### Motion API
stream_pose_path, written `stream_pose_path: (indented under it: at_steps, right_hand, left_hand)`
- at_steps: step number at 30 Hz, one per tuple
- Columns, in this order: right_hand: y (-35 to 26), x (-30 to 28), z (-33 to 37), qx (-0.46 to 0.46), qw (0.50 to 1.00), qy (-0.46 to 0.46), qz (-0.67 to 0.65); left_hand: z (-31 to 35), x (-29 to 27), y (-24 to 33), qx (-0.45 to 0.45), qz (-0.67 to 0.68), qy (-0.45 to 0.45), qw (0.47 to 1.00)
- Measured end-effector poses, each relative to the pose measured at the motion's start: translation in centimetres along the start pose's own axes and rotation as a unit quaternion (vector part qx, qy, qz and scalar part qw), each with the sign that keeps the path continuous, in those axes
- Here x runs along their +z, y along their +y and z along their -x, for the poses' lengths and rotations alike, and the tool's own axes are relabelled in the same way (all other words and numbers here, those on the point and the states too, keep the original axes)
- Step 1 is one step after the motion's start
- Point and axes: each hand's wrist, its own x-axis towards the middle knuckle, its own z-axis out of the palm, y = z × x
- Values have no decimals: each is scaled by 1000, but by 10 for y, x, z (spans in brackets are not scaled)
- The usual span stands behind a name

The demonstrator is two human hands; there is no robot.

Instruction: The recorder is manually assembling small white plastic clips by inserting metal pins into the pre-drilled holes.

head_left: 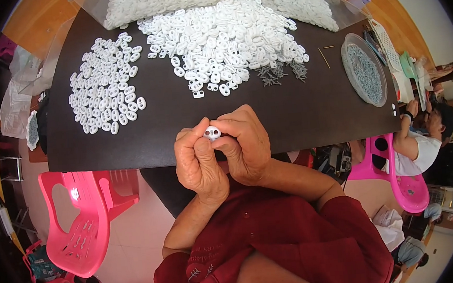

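Note:
A small white plastic piece with two round holes (pixel 212 132), much like a cord lock, is pinched between both hands above the near edge of the table. My left hand (pixel 198 159) grips its left side with thumb and fingers closed. From the right, the thumb and forefinger of my right hand (pixel 247 142) press on the same piece. Beyond the hands lies a large heap of white two-hole pieces (pixel 223 35). Small grey pieces, perhaps springs (pixel 273 75), lie at the heap's near right edge. A separate spread of white oval pieces (pixel 106 84) covers the table's left part.
Two clear bins of white pieces (pixel 300 2) stand at the back. A round clear tub (pixel 350 73) at right holds many grey bits, with two thin brass-coloured rods (pixel 324 56) beside it. Pink chairs (pixel 84 222) flank me; another person (pixel 415 142) sits at the right.

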Motion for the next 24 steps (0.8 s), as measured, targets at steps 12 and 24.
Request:
stream_pose_path:
  at_steps: [12, 24]
  right_hand:
    - [3, 2, -1, -33, 999, 10, 15]
    - [3, -15, -18, -18, 1000, -12, 17]
  left_hand:
    - [1, 6, -5, 42, -10, 21, 999]
    - [-4, 4, 4, -24, 3, 9, 1000]
